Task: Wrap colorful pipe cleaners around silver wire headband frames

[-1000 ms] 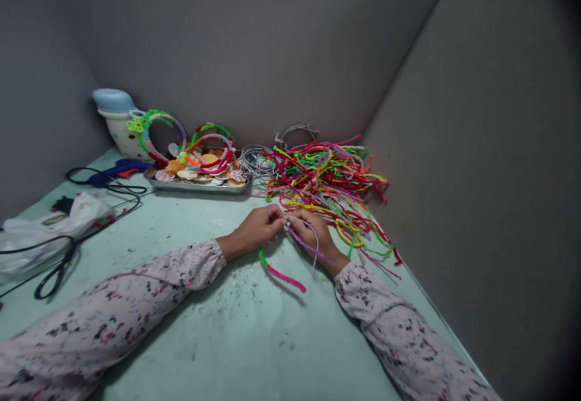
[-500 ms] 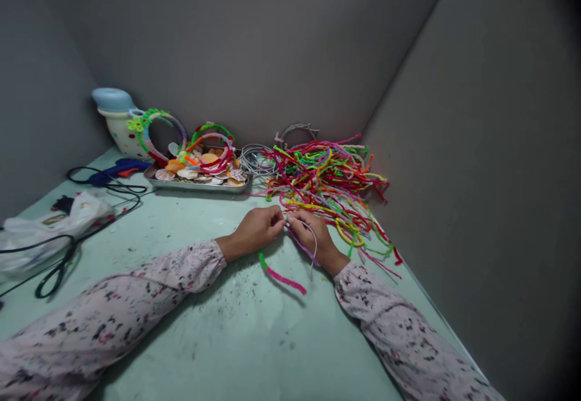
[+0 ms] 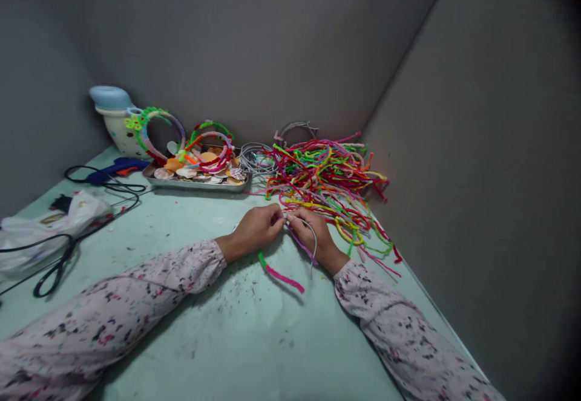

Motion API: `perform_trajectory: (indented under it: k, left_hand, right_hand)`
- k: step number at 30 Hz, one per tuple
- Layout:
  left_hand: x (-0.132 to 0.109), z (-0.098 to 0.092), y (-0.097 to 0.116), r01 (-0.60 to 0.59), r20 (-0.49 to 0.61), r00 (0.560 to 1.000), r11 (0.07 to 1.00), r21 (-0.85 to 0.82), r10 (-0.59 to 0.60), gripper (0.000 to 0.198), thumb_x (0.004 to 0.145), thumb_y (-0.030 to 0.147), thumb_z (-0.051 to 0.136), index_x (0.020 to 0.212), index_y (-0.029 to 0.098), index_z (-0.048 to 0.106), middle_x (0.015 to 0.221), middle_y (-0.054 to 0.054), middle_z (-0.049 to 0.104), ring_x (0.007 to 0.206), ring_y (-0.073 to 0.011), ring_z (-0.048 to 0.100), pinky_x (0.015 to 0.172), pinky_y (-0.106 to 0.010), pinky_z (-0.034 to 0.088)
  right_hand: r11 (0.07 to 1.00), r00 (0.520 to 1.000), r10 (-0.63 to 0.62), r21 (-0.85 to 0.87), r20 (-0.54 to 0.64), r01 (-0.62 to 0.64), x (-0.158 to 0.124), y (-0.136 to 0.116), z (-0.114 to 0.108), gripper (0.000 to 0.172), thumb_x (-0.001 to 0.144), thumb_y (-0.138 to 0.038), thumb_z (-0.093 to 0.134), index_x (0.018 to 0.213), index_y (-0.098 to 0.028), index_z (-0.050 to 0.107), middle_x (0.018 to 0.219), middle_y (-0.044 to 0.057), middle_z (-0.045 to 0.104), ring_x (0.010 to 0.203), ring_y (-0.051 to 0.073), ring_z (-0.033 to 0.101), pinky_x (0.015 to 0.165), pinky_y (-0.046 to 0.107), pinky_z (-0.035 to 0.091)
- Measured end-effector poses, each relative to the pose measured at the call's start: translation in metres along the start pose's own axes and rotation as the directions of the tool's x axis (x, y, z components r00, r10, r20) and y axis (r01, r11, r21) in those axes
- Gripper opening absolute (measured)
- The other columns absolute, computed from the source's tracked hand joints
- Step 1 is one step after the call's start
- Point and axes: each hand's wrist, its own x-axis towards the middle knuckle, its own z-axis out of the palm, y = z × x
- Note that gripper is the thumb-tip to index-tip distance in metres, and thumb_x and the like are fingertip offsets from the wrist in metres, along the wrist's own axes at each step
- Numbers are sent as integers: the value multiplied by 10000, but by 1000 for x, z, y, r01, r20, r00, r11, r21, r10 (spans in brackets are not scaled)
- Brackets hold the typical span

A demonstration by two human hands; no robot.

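Note:
My left hand (image 3: 256,228) pinches a thin grey wire hoop with thumb and forefinger, close above the table. Right beside it, my right hand (image 3: 318,237) is closed in a pinch on the same piece, the fingertips of both hands nearly meeting. The bare wire (image 3: 315,242) curves out over the right hand and down. A purple pipe cleaner (image 3: 300,245) runs from the fingertips below the right palm. From under the left hand hangs a green and pink pipe cleaner (image 3: 285,279). The exact spot where wire and pipe cleaner meet is hidden by the fingers.
A heap of coloured pipe cleaners (image 3: 324,174) lies beyond the right hand, beside coiled wire (image 3: 256,158). A metal tray (image 3: 200,187) holds shells and wrapped headbands (image 3: 181,127). At left are a lidded container (image 3: 120,129), a black cable (image 3: 72,241) and a plastic bag (image 3: 84,210).
Both hands keep their pinch in nearly the same place. The pink end of the hanging pipe cleaner has shifted very slightly left and up.

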Motion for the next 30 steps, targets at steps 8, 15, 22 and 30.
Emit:
perform_trajectory:
  k: [8, 15, 22, 30]
  left_hand:
    - [0, 0, 0, -6, -21, 1000, 1000, 22, 6, 148, 833, 281, 515, 765, 171, 587, 659, -3, 596, 580, -121, 491, 553, -227, 311]
    - [2, 0, -1, 78, 6, 997, 985, -155, -78, 144, 827, 290, 515, 868, 173, 589, 678, 13, 596, 580, -121, 503, 534, -218, 338]
    - [3, -2, -1, 157, 57, 987, 946, -282, -147, 169, 854, 310, 467, 796, 174, 550, 569, 37, 538, 515, -113, 489, 509, -217, 346]
    - [2, 0, 0, 197, 119, 980, 876, -440, -160, 149, 838, 307, 478, 805, 177, 543, 588, 45, 531, 468, -88, 467, 463, -199, 347]
  right_hand:
    - [1000, 1000, -10, -13, -11, 10, -1, 4, 2, 180, 883, -281, 505, 802, -190, 636, 755, 17, 644, 706, 154, 573, 652, 253, 405]
    - [997, 995, 64, 50, -80, -60, 0, 1, -1, 188, 886, -284, 500, 801, -185, 636, 752, 7, 646, 697, 148, 570, 644, 248, 405]
    - [990, 991, 93, 112, -99, -82, 1, 3, -1, 178, 860, -311, 533, 852, -173, 644, 795, 33, 660, 725, 165, 586, 672, 265, 446]
    - [994, 999, 13, 105, -46, -8, 2, 3, 0, 138, 821, -224, 571, 913, -186, 667, 860, 36, 678, 759, 157, 608, 714, 271, 471]
